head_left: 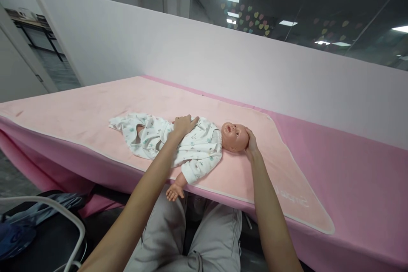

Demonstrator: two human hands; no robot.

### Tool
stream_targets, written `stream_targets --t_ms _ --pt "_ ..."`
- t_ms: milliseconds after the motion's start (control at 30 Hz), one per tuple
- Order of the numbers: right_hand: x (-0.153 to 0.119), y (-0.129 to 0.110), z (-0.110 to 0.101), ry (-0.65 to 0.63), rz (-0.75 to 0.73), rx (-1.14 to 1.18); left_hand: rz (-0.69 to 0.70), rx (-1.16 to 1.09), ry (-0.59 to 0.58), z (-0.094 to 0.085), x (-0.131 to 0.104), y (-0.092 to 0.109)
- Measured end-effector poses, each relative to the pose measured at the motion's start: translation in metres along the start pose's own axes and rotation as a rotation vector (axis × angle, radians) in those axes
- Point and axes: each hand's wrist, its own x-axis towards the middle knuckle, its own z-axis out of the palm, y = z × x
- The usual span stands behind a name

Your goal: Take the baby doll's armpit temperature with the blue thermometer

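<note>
A baby doll [234, 138] lies on its back across a pale pink mat [255, 174], its head to the right. It wears a white printed baby suit [197, 144], with openings around the legs at the left. My right hand [251, 141] cups the top of the doll's head, fingers curved behind it. Over the far side of the doll's middle, my left hand [185, 126] is closed on its clothed body; part of those fingers is hidden. The doll's near arm [176, 187] reaches past the mat's front edge, its palm up.
The mat lies on a pink-covered table [357, 178] against a white partition [223, 63] with dark glass above. My legs [210, 233] are under the front edge. At the lower left stands a chair [73, 216] with blue cloth [19, 233] on it.
</note>
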Motion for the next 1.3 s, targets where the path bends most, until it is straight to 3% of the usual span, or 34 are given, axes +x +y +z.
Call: stream_targets --t_ms 167,267,333,433,467,567,667,867,1033,1300 --pt "-0.008 -0.002 0.000 -0.101 0.090 0.062 0.001 0.016 -0.007 -0.001 -0.002 -0.001" --pt "-0.001 0.002 -0.002 -0.071 0.181 0.083 0.005 0.037 -0.015 -0.001 -0.002 -0.001" --pt "0.004 0.003 -0.002 0.063 0.160 0.064 0.000 0.044 -0.018 -0.001 -0.001 -0.002" --pt "0.006 -0.003 0.002 0.403 -0.135 0.024 0.003 0.051 -0.016 0.000 0.000 -0.002" --pt "0.005 -0.006 0.004 0.463 -0.257 -0.001 0.007 0.052 -0.014 0.001 0.000 -0.003" --pt "-0.004 -0.013 0.015 0.356 -0.514 -0.258 0.017 0.045 -0.003 0.002 0.000 -0.003" --pt "-0.010 -0.013 0.022 0.239 -0.600 -0.558 0.019 0.038 0.003 0.003 0.000 -0.003" --pt "-0.004 -0.006 0.017 0.205 -0.533 -0.492 0.020 0.038 0.012 0.004 0.001 -0.005" --pt "0.001 -0.004 0.012 0.222 -0.358 -0.330 0.028 0.034 0.017 0.005 0.001 -0.005" --pt "0.007 -0.004 0.008 0.232 -0.247 -0.048 0.011 0.047 0.006 0.005 0.001 -0.004"
